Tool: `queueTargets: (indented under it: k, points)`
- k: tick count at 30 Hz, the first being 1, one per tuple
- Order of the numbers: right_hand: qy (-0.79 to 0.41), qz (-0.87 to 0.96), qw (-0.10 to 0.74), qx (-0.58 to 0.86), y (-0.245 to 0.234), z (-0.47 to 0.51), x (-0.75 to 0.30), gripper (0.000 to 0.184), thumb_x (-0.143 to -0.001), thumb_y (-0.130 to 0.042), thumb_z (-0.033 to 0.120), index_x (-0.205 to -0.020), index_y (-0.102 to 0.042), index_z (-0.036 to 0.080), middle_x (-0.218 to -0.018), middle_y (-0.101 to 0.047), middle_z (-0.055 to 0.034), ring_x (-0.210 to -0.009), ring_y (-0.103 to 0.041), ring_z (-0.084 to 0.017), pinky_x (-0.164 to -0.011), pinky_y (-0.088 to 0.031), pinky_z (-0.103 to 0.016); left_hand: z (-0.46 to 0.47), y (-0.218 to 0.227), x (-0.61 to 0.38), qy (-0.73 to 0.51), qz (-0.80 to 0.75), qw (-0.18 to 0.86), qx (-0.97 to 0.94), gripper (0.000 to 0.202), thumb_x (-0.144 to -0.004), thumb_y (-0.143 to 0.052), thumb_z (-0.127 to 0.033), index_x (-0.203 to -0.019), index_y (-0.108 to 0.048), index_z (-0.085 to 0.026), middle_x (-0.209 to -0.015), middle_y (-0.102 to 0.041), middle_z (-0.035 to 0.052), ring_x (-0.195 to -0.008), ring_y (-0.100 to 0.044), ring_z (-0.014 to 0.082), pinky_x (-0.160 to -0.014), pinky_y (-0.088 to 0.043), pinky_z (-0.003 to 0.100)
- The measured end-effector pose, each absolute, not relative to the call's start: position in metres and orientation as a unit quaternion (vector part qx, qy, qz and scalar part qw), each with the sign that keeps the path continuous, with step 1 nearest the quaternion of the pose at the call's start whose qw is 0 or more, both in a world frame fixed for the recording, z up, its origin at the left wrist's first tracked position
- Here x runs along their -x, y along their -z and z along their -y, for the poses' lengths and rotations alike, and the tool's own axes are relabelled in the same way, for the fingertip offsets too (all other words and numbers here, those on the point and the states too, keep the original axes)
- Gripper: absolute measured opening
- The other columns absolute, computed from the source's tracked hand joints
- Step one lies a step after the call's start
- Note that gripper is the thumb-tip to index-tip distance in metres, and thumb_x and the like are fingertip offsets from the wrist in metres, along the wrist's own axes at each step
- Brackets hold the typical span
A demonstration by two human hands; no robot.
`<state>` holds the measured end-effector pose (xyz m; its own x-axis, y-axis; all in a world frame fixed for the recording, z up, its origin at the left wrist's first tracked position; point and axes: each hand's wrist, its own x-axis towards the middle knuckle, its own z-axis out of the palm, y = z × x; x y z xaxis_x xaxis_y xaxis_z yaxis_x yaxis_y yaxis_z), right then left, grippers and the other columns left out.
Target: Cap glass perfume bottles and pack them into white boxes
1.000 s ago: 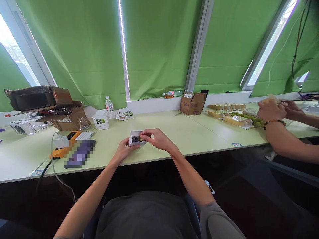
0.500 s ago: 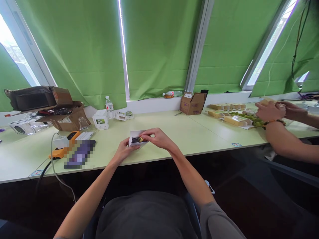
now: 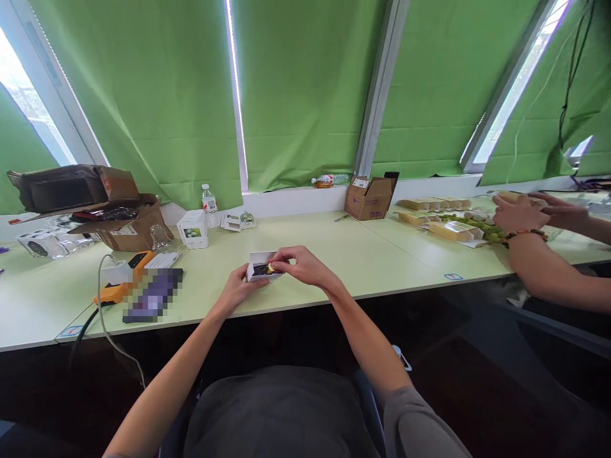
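Note:
A small white box (image 3: 258, 260) lies open on the pale green table (image 3: 363, 261), with a dark inside. My left hand (image 3: 238, 286) grips the box's left end, fingers curled round it. My right hand (image 3: 303, 265) reaches over the box's right end and pinches a small golden piece (image 3: 270, 269) at the box's opening. What the piece is I cannot make out.
A blurred purple item (image 3: 153, 294), an orange device (image 3: 113, 292) with a cable and a white box (image 3: 193, 228) lie at the left, near brown cartons (image 3: 128, 229). Another carton (image 3: 370, 197) stands behind. A co-worker's hands (image 3: 522, 213) work over tan boxes (image 3: 449, 230) at the right.
My hands have barely shifted on the box. The co-worker's hands at the right have lowered a little toward the table.

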<state>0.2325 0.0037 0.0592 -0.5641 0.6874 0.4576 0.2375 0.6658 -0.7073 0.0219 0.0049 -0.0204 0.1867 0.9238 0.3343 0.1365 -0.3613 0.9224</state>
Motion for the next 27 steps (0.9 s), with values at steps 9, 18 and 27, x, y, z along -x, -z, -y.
queueTargets:
  k: [9,18,27]
  points:
    - [-0.287,0.835,0.372,0.288,-0.056,-0.005,-0.231,0.017,-0.084,-0.058,0.025,-0.09,-0.072,0.017,-0.088,-0.072,-0.0043,-0.079,-0.063,-0.016,-0.069,-0.046,-0.027,-0.004,0.02,-0.022,-0.494,-0.399,0.4,-0.661,0.049,-0.067,-0.077,-0.041,-0.11,-0.067,-0.02,-0.108,-0.069,0.0064,-0.099,-0.061,0.0266,-0.088,-0.044,0.037]
    - [-0.27,0.835,0.378,0.296,-0.046,-0.013,-0.224,0.01,-0.081,-0.064,0.026,-0.083,-0.068,0.017,-0.082,-0.071,-0.0035,-0.074,-0.063,-0.015,-0.066,-0.046,-0.026,-0.005,0.022,-0.021,-0.49,-0.408,0.387,-0.666,0.047,-0.069,-0.076,-0.04,-0.109,-0.066,-0.019,-0.107,-0.069,0.0064,-0.099,-0.06,0.0266,-0.087,-0.044,0.036]
    - [-0.203,0.855,0.359,0.314,-0.042,-0.014,-0.218,0.008,-0.081,-0.065,0.021,-0.075,-0.068,0.017,-0.074,-0.069,-0.0011,-0.065,-0.057,-0.012,-0.06,-0.037,-0.023,-0.005,0.021,-0.022,-0.488,-0.407,0.389,-0.667,0.048,-0.068,-0.076,-0.04,-0.11,-0.066,-0.018,-0.107,-0.068,0.0066,-0.099,-0.06,0.0253,-0.086,-0.044,0.035]
